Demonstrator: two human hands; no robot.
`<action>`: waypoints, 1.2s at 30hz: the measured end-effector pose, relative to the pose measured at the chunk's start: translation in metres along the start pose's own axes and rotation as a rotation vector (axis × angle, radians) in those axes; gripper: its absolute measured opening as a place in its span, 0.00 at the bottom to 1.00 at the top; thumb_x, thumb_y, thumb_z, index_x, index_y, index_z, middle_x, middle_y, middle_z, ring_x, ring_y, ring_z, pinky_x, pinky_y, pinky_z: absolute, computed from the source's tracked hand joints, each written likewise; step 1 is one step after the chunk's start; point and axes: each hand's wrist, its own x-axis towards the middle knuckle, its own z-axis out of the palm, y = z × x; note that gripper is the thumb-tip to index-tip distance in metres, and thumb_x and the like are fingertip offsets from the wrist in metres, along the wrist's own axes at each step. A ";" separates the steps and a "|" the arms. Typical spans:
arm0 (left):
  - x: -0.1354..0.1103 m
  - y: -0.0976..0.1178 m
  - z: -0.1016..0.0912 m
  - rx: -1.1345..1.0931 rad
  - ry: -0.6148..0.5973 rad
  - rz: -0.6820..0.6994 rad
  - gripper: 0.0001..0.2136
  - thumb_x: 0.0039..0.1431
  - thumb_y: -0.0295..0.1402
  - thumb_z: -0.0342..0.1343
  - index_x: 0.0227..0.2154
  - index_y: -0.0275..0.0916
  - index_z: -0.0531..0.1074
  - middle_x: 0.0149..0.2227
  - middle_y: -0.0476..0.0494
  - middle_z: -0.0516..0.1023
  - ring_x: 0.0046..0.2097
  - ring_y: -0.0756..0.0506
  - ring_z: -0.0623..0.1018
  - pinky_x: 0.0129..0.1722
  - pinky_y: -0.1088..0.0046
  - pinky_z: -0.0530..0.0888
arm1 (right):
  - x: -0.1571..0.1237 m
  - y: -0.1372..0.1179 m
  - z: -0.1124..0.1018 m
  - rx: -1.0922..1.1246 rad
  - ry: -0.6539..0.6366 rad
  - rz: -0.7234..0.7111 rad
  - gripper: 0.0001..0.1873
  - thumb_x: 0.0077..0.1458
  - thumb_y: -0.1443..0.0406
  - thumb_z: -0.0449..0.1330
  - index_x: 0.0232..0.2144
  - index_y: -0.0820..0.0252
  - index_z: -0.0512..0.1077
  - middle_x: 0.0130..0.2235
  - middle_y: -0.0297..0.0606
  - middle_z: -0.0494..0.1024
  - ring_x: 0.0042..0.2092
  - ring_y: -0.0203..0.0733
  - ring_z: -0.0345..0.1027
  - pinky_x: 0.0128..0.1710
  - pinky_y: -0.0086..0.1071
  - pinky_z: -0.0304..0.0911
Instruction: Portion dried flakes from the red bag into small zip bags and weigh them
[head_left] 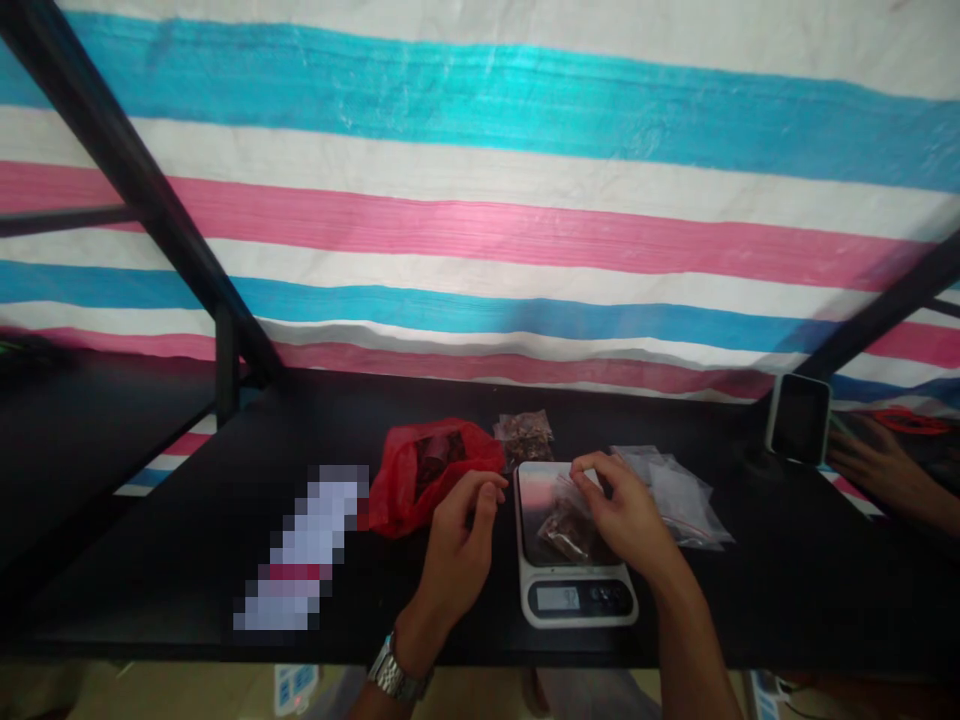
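Observation:
A white kitchen scale (574, 585) with a steel platform stands on the black table (187, 540). On the platform lies a small clear bag (568, 525) with dark brown bits in it. My right hand (626, 515) rests over the platform, its fingers pinched on the top edge of that bag. My left hand (459, 545) hovers just left of the scale, fingers curled in a pinch beside a red plastic bag (420, 470); what it pinches, if anything, is too small to make out. A metal watch is on my left wrist.
A filled small bag (525, 436) lies behind the scale, and a pile of clear empty bags (675, 490) lies to its right. A blurred-out patch (304, 550) sits at the left. A small screen device (799, 418) stands at the right, near another person's hand (885, 470). Black frame bars and a striped tarp stand behind.

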 end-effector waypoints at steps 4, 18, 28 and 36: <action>-0.004 0.005 0.007 0.077 -0.098 0.067 0.10 0.72 0.35 0.53 0.38 0.41 0.78 0.37 0.46 0.81 0.41 0.45 0.79 0.43 0.70 0.73 | -0.002 -0.006 0.004 -0.170 0.028 0.055 0.09 0.57 0.65 0.62 0.37 0.51 0.83 0.39 0.41 0.77 0.45 0.54 0.70 0.50 0.46 0.59; -0.006 0.004 0.010 0.037 -0.048 0.039 0.12 0.62 0.34 0.63 0.49 0.43 0.78 0.45 0.44 0.82 0.46 0.43 0.80 0.49 0.66 0.76 | -0.003 -0.061 0.014 0.260 0.072 0.107 0.09 0.60 0.60 0.59 0.33 0.55 0.77 0.33 0.36 0.78 0.36 0.45 0.68 0.39 0.37 0.61; 0.002 -0.001 -0.013 -0.065 -0.098 -0.011 0.09 0.62 0.32 0.61 0.44 0.41 0.80 0.42 0.43 0.85 0.44 0.41 0.83 0.47 0.66 0.78 | -0.006 -0.072 0.014 0.650 -0.232 0.192 0.16 0.53 0.61 0.68 0.45 0.54 0.77 0.32 0.32 0.80 0.35 0.41 0.74 0.37 0.34 0.66; -0.016 0.009 -0.005 0.225 0.282 0.245 0.06 0.61 0.30 0.64 0.38 0.42 0.72 0.41 0.46 0.73 0.45 0.43 0.75 0.45 0.68 0.73 | -0.004 -0.087 0.024 0.882 -0.166 0.345 0.29 0.40 0.60 0.79 0.43 0.54 0.74 0.28 0.29 0.81 0.31 0.39 0.74 0.34 0.31 0.66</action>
